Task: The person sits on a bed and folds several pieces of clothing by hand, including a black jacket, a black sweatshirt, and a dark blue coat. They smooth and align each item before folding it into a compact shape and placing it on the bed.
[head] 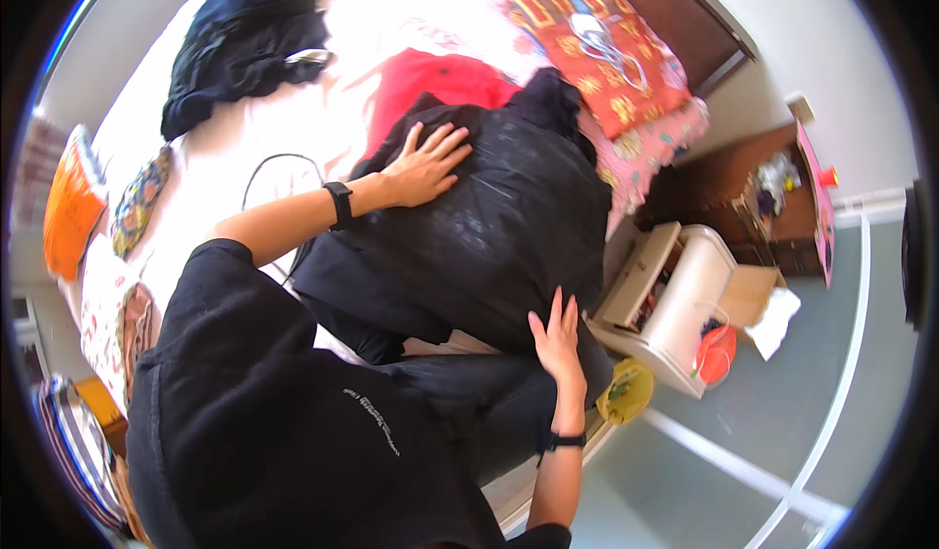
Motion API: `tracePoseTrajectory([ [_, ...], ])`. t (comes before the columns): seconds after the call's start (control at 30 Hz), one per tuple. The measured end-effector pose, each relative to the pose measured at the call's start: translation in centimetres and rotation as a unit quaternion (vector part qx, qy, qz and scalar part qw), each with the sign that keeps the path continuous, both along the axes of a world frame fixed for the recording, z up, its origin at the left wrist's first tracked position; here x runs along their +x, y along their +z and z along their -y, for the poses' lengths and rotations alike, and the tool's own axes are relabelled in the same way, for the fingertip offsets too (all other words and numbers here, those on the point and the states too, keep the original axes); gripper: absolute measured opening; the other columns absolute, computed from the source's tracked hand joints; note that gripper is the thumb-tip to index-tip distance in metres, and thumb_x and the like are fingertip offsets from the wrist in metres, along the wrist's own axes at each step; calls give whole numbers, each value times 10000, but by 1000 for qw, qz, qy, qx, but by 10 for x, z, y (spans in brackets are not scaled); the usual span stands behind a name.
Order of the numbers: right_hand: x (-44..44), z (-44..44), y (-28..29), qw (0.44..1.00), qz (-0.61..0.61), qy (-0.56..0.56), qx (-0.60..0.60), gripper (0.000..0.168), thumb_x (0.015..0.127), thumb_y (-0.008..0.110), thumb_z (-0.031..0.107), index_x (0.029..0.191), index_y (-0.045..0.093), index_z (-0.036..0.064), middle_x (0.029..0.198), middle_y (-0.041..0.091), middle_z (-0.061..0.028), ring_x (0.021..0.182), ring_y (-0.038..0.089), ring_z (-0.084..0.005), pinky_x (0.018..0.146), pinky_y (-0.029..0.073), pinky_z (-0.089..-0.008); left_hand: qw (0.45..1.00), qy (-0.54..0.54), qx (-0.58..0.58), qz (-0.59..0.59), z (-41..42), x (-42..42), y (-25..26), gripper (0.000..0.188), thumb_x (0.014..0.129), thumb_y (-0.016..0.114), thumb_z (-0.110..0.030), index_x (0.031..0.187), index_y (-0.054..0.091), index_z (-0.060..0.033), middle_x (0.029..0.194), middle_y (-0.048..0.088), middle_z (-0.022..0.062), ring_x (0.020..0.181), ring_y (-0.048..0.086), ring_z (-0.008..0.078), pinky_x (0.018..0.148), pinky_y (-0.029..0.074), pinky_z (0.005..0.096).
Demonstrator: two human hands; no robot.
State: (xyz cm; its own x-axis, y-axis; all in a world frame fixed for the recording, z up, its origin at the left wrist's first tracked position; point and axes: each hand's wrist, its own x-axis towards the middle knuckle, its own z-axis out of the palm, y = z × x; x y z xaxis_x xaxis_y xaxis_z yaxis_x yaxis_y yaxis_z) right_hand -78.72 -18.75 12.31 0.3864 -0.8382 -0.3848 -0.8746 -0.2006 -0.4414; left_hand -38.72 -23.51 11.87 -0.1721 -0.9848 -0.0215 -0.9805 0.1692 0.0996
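A black garment point(506, 204) with pale smudges lies spread over the bed in front of me. My left hand point(428, 165) rests flat on its upper left part, fingers apart. Near its lower right edge is my right hand point(559, 340), palm down with spread fingers, by my dark-clad leg. Neither hand grips anything. Beyond the garment lies red cloth point(440, 83), partly covered by it. A thin dark cord or wire point(282, 157) curves on the sheet beside my left forearm.
Dark clothing point(235, 58) lies at the upper left of the bed point(257, 124). An orange patterned cloth point(623, 102) bears a white device with a cable point(590, 28). To the right stand a white cabinet point(689, 285), an open cardboard box point(752, 292) and a yellow bin point(626, 395).
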Motion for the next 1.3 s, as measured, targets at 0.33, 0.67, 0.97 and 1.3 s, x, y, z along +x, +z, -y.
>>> tracePoseTrajectory([
  [0.33,23,-28,28,997,-28,30,71,738,967,552,376,1552,189,114,1580,95,-300,1458,157,-442,1182,212,-477,918,396,-6,-27,-131,220,-30,651,966,503,-424,1514,301,-137,1557,245,239,1392,297,454,1073,246,687],
  [0.67,-64,1,208,961,-182,-85,192,594,1020,451,427,1466,400,37,1480,429,-212,1403,358,-346,1157,259,-398,842,521,-124,61,-252,259,-115,606,979,455,-353,1523,307,-132,1595,239,146,1483,181,319,1173,119,535],
  [0.97,133,251,396,973,155,-21,-167,537,1019,415,317,1485,354,57,1381,518,-215,1288,508,-290,1095,364,-407,845,509,-159,-32,-246,264,-105,612,895,522,-210,1483,386,-109,1578,269,143,1471,203,323,1186,126,489],
  [1.3,646,161,0,801,40,578,-151,487,908,653,389,1355,570,214,1494,321,-296,1368,305,-468,1144,267,-472,844,506,-157,-84,-257,272,-99,610,852,548,-212,1437,431,-85,1554,305,164,1459,229,336,1181,132,509],
])
